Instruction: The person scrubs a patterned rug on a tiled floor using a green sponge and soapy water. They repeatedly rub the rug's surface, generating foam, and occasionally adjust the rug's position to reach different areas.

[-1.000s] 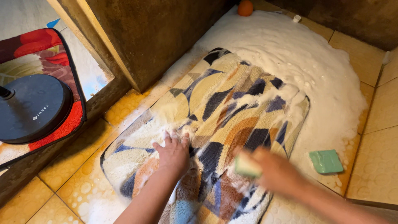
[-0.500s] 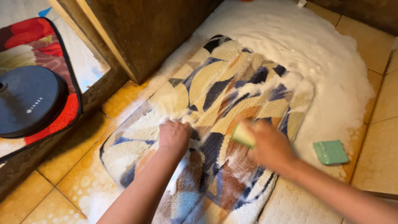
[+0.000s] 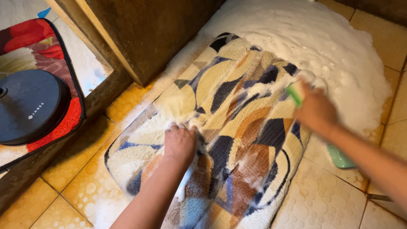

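Observation:
A patterned bath mat (image 3: 237, 127) in cream, navy, brown and blue lies on yellow floor tiles, wet and soapy. My left hand (image 3: 179, 144) presses flat on its near left part, fingers spread into the pile. My right hand (image 3: 316, 111) grips a green and pale sponge (image 3: 295, 92) at the mat's far right edge, where the suds begin. Thick white foam (image 3: 322, 46) covers the floor beyond and to the right of the mat.
A green soap bar (image 3: 339, 157) lies on the tiles at the right, partly hidden by my right forearm. A brown wooden door and frame (image 3: 140, 38) stand at the upper left. Beyond the threshold a dark round base (image 3: 29, 106) rests on a red patterned mat (image 3: 63, 127).
My right hand has swept the sponge from the mat's middle up and right to its far edge. The left hand has stayed pressed in place. The camera view has shifted slightly.

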